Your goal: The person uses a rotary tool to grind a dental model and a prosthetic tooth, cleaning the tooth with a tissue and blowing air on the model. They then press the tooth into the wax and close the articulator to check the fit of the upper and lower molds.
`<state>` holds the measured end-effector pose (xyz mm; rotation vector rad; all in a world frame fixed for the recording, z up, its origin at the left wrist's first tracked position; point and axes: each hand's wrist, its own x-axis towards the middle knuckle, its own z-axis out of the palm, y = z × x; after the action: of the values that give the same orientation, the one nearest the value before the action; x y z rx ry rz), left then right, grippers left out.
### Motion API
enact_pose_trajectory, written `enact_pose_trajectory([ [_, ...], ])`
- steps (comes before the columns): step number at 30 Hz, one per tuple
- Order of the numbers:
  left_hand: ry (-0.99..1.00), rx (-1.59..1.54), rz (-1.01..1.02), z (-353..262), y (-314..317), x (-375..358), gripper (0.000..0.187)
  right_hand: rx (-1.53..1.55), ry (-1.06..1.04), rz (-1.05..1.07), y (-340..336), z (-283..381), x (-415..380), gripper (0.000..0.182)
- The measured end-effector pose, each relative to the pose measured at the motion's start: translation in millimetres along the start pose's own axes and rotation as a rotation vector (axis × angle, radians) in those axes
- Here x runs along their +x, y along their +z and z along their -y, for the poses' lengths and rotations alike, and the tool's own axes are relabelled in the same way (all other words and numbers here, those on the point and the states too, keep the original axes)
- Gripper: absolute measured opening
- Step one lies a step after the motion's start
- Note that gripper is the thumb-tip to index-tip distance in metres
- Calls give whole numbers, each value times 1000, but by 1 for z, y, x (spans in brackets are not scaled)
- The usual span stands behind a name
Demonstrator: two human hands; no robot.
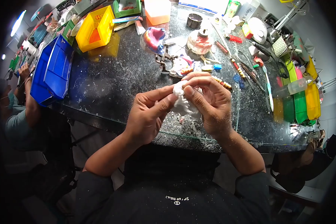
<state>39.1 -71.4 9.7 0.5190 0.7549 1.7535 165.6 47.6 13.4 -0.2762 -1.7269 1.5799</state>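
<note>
Above the front edge of the dark bench, a soft white wad that looks like cotton (186, 106) is pinched between my two hands. My left hand (147, 112) grips its upper left part with thumb and bent forefinger. On the other side, my right hand (214, 106) holds it with the thumb in front and fingers curled behind, partly hiding it. Fine pale dust clings to my right hand and wrist. Just beyond my fingers lie a dental model with pink wax and teeth (185, 66) and a dark metal articulator (163, 64).
Pale crumbs cover the bench (112, 74) front. Behind stand a glass burner (200, 42), a dark ring-shaped cup (194, 21) and a pink-and-blue model (154, 39). Blue (56, 74) and yellow (85, 35) bins sit left; a toothbrush (267, 87) and tools lie right. People sit at both sides.
</note>
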Motion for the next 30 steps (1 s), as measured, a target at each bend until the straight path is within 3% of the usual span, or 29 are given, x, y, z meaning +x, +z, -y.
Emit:
enact_pose_trajectory([
  [4, 142, 229, 1, 3, 6, 2, 27, 26, -31, -74, 8, -2, -4, 11],
  [9, 325, 429, -23, 11, 7, 5, 20, -230, -202, -109, 10, -2, -10, 14],
  [12, 409, 390, -100, 14, 10, 8, 17, -448, -304, -77, 9, 0, -12, 20],
  [17, 362, 569, -148, 11, 6, 4, 13, -591, -356, 9, 5, 10, -9, 21],
  [23, 432, 734, -179, 18, -2, 5, 13, -587, -380, 37, 5, 5, -10, 22],
  [30, 744, 1090, -49, 7, -4, 6, 6, -533, -358, 49, 5, 13, -7, 23],
])
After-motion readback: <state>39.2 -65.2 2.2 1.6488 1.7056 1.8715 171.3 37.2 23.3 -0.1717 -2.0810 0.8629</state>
